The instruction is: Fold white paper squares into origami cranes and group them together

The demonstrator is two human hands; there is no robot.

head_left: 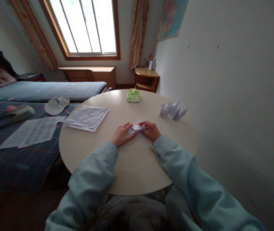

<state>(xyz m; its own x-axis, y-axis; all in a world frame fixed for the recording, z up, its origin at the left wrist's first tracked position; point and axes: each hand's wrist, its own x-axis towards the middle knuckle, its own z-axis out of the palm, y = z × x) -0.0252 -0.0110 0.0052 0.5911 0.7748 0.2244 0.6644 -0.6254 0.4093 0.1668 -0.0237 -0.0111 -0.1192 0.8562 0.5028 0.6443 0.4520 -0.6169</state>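
Note:
A small folded piece of white paper [137, 128] lies on the round beige table [127, 166] between my two hands. My left hand [121, 134] rests on its left part, fingers stretched flat and pressing it down. My right hand [151, 130] covers its right end with the fingers curled over the paper's edge. Both arms are in light blue sleeves.
A stack of crumpled white sheets [86, 117] lies at the table's left. Several folded paper figures [172, 110] stand at the right by the wall. A green-and-white tissue pack [133, 95] sits at the far edge. A bed [18, 128] with papers is on the left.

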